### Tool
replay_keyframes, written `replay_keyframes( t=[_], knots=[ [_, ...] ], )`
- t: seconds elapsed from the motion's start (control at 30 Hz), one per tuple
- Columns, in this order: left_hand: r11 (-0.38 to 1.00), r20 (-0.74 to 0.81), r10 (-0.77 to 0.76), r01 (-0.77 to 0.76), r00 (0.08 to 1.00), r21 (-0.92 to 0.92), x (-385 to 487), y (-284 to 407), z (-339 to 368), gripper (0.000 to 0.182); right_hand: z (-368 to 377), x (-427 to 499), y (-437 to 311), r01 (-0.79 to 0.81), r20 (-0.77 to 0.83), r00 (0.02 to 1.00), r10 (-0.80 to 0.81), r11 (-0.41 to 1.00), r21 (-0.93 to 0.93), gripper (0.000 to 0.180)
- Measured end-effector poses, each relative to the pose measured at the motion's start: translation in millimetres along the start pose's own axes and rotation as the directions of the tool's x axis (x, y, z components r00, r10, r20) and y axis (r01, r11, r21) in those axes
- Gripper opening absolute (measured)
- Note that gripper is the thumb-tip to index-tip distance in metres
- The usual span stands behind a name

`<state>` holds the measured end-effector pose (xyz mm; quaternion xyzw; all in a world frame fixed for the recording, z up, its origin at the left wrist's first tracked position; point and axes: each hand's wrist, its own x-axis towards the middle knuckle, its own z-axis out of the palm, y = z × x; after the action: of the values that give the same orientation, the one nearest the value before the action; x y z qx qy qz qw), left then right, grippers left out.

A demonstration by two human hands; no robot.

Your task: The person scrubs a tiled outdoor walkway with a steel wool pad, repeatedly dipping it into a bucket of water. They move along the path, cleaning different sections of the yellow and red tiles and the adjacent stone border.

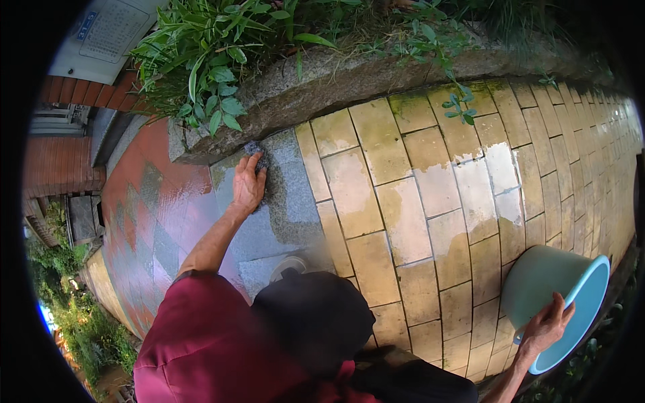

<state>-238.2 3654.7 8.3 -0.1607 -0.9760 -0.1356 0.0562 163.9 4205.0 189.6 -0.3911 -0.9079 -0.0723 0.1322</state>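
Observation:
My left hand presses a dark, crumpled cloth or scouring pad onto grey stone paving, close to the foot of a rough stone kerb. A dark wet patch lies on the stone beside and below it. At the far right, my right hand grips the rim of a light blue-green plastic bucket, with fingers hooked over the edge. Part of its inner wall shows, but its bottom is hidden. Whether it stands upright or is tilted, I cannot tell.
Wet yellow paving tiles stretch to the right. Red and grey diamond tiles lie at the left. Along the top runs the kerb, with leafy plants hanging over it. A black cap-like shape blocks the lower middle.

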Motion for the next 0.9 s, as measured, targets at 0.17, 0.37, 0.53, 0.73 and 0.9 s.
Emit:
replay_keyframes(
  t=[0.17, 0.37, 0.53, 0.73, 0.9],
  knots=[
    [0.991, -0.024, 0.097, -0.099, 0.995, -0.092, 63, 117, 74, 0.047, -1, 0, 3, -0.052, 0.059, 0.997, 0.051, 0.999, 0.001, 0.027],
    [0.896, -0.010, 0.438, -0.437, 0.899, -0.083, 126, 197, 129, 0.036, -2, -1, 2, 0.018, 0.041, 0.999, -0.018, 1.000, 0.008, 0.025],
    [0.933, 0.014, 0.347, -0.347, 0.938, 0.094, 56, 65, 65, 0.049, -13, 4, 0, -0.002, 0.117, 0.993, -0.014, 0.991, 0.137, 0.023],
    [0.994, 0.118, -0.054, 0.042, 0.992, 0.101, 37, 32, 17, 0.043, -33, 18, -16, -0.060, 0.302, 0.952, -0.049, 0.937, 0.343, 0.015],
    [0.820, 0.069, 0.554, -0.529, 0.830, -0.216, 121, 247, 120, 0.035, -34, 16, -22, -0.059, 0.263, 0.964, -0.043, 0.928, 0.367, 0.019]
  ],
)
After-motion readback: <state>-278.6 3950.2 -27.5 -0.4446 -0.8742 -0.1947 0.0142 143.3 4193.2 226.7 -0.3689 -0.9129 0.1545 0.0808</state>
